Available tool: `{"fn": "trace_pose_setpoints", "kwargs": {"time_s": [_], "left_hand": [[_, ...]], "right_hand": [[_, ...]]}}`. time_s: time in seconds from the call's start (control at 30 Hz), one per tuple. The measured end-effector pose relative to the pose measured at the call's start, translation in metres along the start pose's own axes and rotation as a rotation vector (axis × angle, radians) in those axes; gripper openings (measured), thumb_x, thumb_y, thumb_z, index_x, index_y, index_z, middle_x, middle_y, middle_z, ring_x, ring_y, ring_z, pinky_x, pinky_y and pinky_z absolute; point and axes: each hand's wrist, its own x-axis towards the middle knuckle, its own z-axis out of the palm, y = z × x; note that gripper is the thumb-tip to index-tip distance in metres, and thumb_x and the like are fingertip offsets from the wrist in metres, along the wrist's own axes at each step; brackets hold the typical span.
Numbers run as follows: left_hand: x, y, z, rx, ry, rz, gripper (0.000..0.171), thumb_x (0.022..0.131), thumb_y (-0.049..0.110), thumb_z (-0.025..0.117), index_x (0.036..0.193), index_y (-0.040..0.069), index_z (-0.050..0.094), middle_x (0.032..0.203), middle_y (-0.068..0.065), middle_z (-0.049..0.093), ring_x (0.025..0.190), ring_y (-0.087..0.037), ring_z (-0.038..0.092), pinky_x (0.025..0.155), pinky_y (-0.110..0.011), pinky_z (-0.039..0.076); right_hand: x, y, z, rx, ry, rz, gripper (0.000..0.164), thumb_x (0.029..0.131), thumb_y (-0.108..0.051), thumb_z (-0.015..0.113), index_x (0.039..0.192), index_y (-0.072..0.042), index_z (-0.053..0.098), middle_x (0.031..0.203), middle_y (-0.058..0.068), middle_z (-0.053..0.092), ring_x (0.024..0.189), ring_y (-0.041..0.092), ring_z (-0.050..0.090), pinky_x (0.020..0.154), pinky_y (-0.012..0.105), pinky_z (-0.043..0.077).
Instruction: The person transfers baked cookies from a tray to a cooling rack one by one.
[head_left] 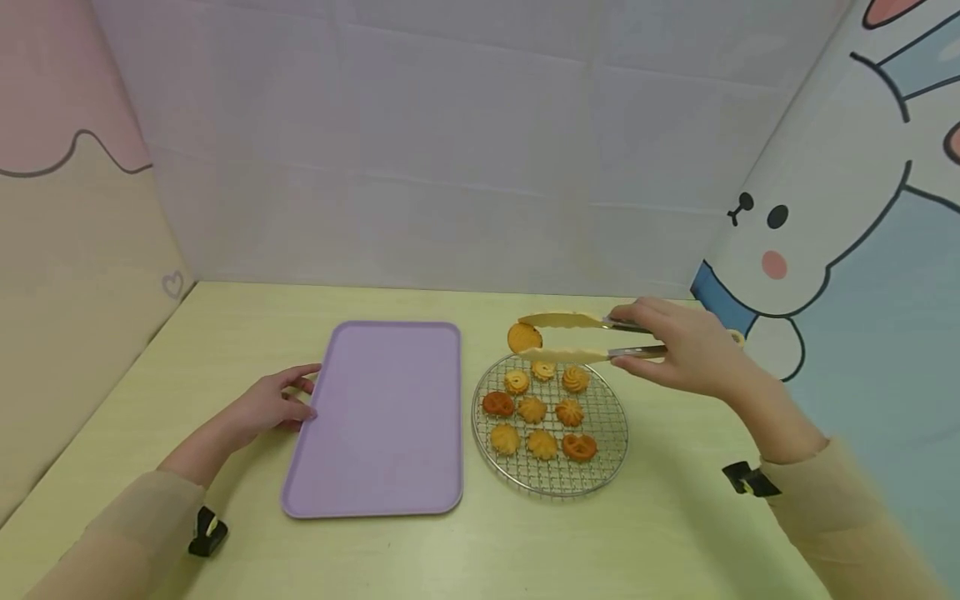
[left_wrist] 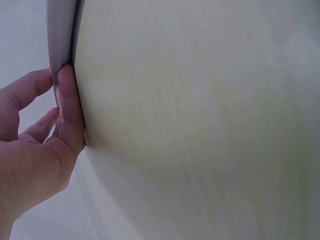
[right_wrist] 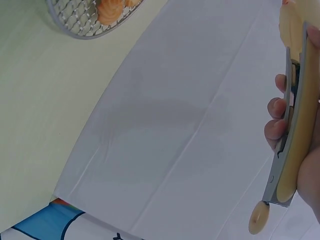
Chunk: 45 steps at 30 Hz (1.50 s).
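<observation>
My right hand grips a pair of tongs with cream-coloured tips and metal arms. Between the spread tips sits a round golden cookie, over the far rim of a round wire rack; both tips appear to touch it. In the right wrist view, fingers wrap round the tongs' metal handle; the tips are cut off there. My left hand pinches the left rim of a bare purple tray. The left wrist view shows fingers on either side of that rim.
Several cookies lie on the rack, among them a flower-shaped one and a brown pretzel-shaped one. Tray and rack stand side by side on a pale yellow table. A white backdrop rises behind, with printed panels at both sides.
</observation>
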Motion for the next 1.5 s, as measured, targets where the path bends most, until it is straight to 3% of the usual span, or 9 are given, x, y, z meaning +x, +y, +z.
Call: {"fn": "trace_pose_setpoints", "kwargs": {"time_s": [0.13,0.53,0.97,1.5], "left_hand": [[0.001,0.0,0.0,-0.003,-0.002,0.005,0.078,0.083,0.003,0.067,0.147,0.0,0.024,0.121,-0.022,0.04,0.08,-0.016,0.054,0.067,-0.028,0.054],[0.008,-0.005,-0.001,-0.016,-0.006,0.02,0.079,0.082,0.002,0.067,0.147,0.0,0.023,0.121,-0.022,0.04,0.081,-0.017,0.054,0.067,-0.029,0.054],[0.013,-0.005,-0.001,-0.013,-0.014,0.026,0.079,0.082,0.002,0.068,0.147,-0.001,0.023,0.119,-0.021,0.041,0.081,-0.017,0.055,0.067,-0.029,0.054],[0.017,-0.013,-0.001,-0.014,-0.023,0.047,0.078,0.083,0.002,0.067,0.147,-0.002,0.023,0.118,-0.021,0.041,0.079,-0.016,0.054,0.065,-0.028,0.053]], "right_hand": [[-0.013,0.008,-0.003,-0.003,-0.013,-0.001,0.048,0.072,-0.032,0.078,0.113,-0.016,0.06,0.102,-0.005,0.063,0.079,0.008,0.061,0.052,0.024,0.047],[-0.051,0.022,-0.007,0.029,-0.092,-0.013,0.048,0.068,-0.029,0.081,0.111,-0.019,0.063,0.097,-0.01,0.063,0.067,-0.003,0.049,0.049,0.013,0.037],[-0.079,0.026,-0.003,-0.063,-0.178,0.06,0.043,0.069,-0.035,0.08,0.106,-0.019,0.065,0.087,-0.016,0.058,0.06,-0.009,0.042,0.045,0.018,0.036],[-0.097,0.034,0.024,-0.135,-0.263,0.086,0.039,0.07,-0.039,0.078,0.103,-0.021,0.066,0.083,-0.015,0.056,0.057,-0.009,0.039,0.043,0.019,0.033]]}}
